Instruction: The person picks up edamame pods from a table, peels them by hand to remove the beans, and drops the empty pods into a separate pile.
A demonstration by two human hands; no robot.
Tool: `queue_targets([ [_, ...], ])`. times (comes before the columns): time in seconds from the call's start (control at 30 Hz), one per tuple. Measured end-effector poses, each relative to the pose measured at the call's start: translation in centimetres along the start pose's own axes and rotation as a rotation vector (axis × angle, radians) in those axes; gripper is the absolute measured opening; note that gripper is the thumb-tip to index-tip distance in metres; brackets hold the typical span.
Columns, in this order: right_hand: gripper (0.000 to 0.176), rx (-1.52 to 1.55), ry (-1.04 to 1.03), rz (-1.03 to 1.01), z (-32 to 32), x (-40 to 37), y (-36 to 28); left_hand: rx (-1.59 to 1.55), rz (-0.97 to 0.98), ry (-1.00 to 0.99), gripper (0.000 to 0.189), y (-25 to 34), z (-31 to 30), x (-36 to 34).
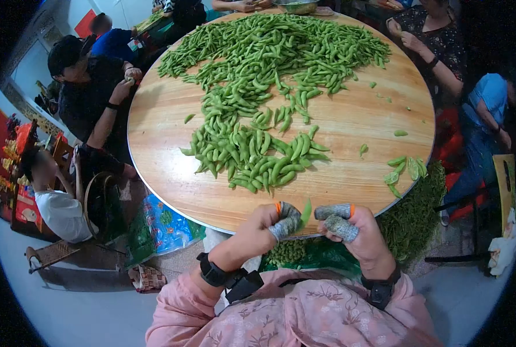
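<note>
My left hand (263,226) is just over the near edge of the round wooden table (359,188). Its thumb and finger, covered in grey knitted finger sleeves, pinch a green edamame pod (306,213) that points upward. Close by on the right, my right hand (356,231) is closed, its sleeved thumb and finger curled together; anything between them is hidden. Beyond both hands lies a cluster of edamame pods (258,156), joined to a large pile of pods (269,49) at the back. Below the table edge, loose green beans (287,253) show between my arms.
Opened pods (405,168) lie at the table's right edge, above a big heap of green waste (411,222). A metal bowl (297,7) stands at the far side. Other people (81,87) sit around the table. A wooden stool (52,251) is at lower left.
</note>
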State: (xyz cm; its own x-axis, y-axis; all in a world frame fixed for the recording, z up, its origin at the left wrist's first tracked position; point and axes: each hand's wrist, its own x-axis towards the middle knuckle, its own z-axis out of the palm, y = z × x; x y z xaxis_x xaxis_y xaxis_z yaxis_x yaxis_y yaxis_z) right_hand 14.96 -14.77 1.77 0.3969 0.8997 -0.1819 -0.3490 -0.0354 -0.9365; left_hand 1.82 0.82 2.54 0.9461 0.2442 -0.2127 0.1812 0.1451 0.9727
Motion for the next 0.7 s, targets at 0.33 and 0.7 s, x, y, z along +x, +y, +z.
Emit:
queue_targets([
  [0.33,0.017,0.088,-0.076,0.082,1.2,0.5,-0.6,0.014,0.029,-0.185,0.007,0.2,-0.3,-0.7],
  [0.7,0.012,-0.032,-0.093,0.075,1.7,1.1,-0.6,0.167,0.116,-0.235,0.015,-0.1,-1.0,-0.8],
])
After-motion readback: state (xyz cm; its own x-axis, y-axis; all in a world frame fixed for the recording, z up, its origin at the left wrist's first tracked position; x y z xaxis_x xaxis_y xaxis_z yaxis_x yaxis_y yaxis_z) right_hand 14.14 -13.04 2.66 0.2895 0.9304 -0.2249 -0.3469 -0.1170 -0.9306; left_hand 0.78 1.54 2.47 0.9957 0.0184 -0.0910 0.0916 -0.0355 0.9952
